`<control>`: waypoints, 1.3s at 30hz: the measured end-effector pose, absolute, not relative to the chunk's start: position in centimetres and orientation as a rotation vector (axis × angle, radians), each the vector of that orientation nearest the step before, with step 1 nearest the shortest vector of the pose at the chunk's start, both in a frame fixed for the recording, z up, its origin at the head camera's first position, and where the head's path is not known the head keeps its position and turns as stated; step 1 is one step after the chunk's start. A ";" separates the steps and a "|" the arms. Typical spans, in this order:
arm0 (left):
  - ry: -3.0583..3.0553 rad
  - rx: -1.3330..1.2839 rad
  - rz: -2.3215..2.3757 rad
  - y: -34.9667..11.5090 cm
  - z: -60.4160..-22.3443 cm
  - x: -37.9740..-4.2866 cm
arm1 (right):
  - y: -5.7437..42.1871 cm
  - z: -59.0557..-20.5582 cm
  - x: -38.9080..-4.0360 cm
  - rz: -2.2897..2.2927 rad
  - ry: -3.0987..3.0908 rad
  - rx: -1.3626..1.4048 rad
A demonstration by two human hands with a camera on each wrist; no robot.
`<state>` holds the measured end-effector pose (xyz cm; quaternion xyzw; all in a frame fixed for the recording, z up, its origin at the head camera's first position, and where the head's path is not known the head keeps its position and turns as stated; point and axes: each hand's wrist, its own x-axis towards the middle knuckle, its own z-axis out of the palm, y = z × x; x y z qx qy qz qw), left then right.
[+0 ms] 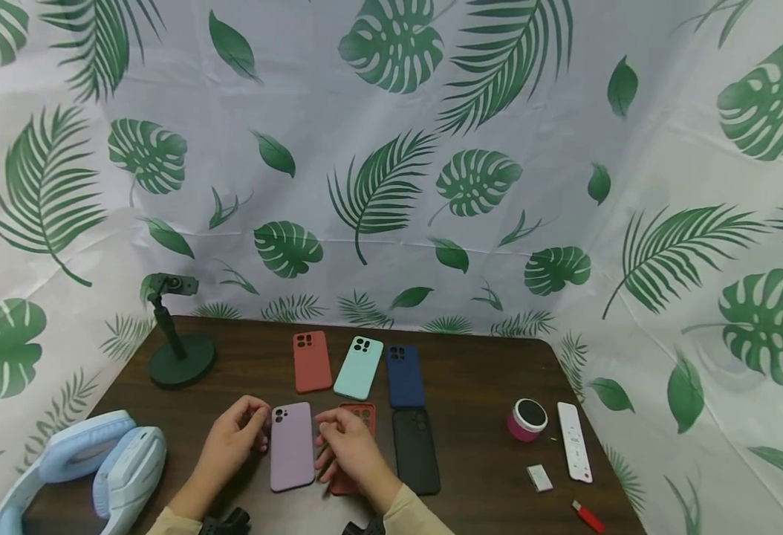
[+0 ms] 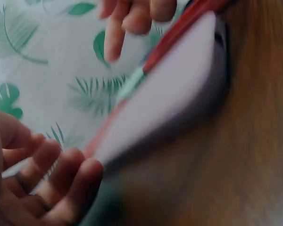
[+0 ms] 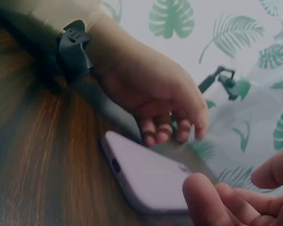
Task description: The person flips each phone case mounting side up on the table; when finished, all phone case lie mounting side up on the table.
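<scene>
A lilac phone case (image 1: 292, 447), back side up with its camera cutouts at the far left corner, lies between my two hands at the front of the table. My left hand (image 1: 232, 437) is at its left side, fingers loosely bent, fingertips close to the edge. On the other side my right hand (image 1: 353, 448) hovers beside the right edge, fingers relaxed and partly over a red phone case (image 1: 363, 412). Neither hand grips anything. In the right wrist view the port slot shows in the near end of the lilac case (image 3: 146, 174).
Behind lie another red case (image 1: 312, 362), a mint case (image 1: 359, 368) and a blue case (image 1: 405, 377); a black case (image 1: 416, 452) is right. Headphones (image 1: 127, 475) and a stand (image 1: 180, 360) are left. Far right: a jar (image 1: 527, 420), remote (image 1: 574, 442), white block (image 1: 539, 478), red USB stick (image 1: 588, 516).
</scene>
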<state>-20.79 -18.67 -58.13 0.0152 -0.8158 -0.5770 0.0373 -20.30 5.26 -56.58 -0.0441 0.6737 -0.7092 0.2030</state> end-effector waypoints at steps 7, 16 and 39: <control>-2.590 0.191 -1.755 -18.6 -59.2 -21.0 | 5.2 -58.2 -20.2 -1.918 1.991 -0.140; -2.764 0.134 -1.668 -18.5 -59.3 -21.2 | 5.1 -57.9 -19.3 -1.767 2.180 -0.101; -2.802 0.125 -1.699 -19.1 -59.6 -21.4 | 4.5 -58.2 -19.1 -1.750 2.198 -0.093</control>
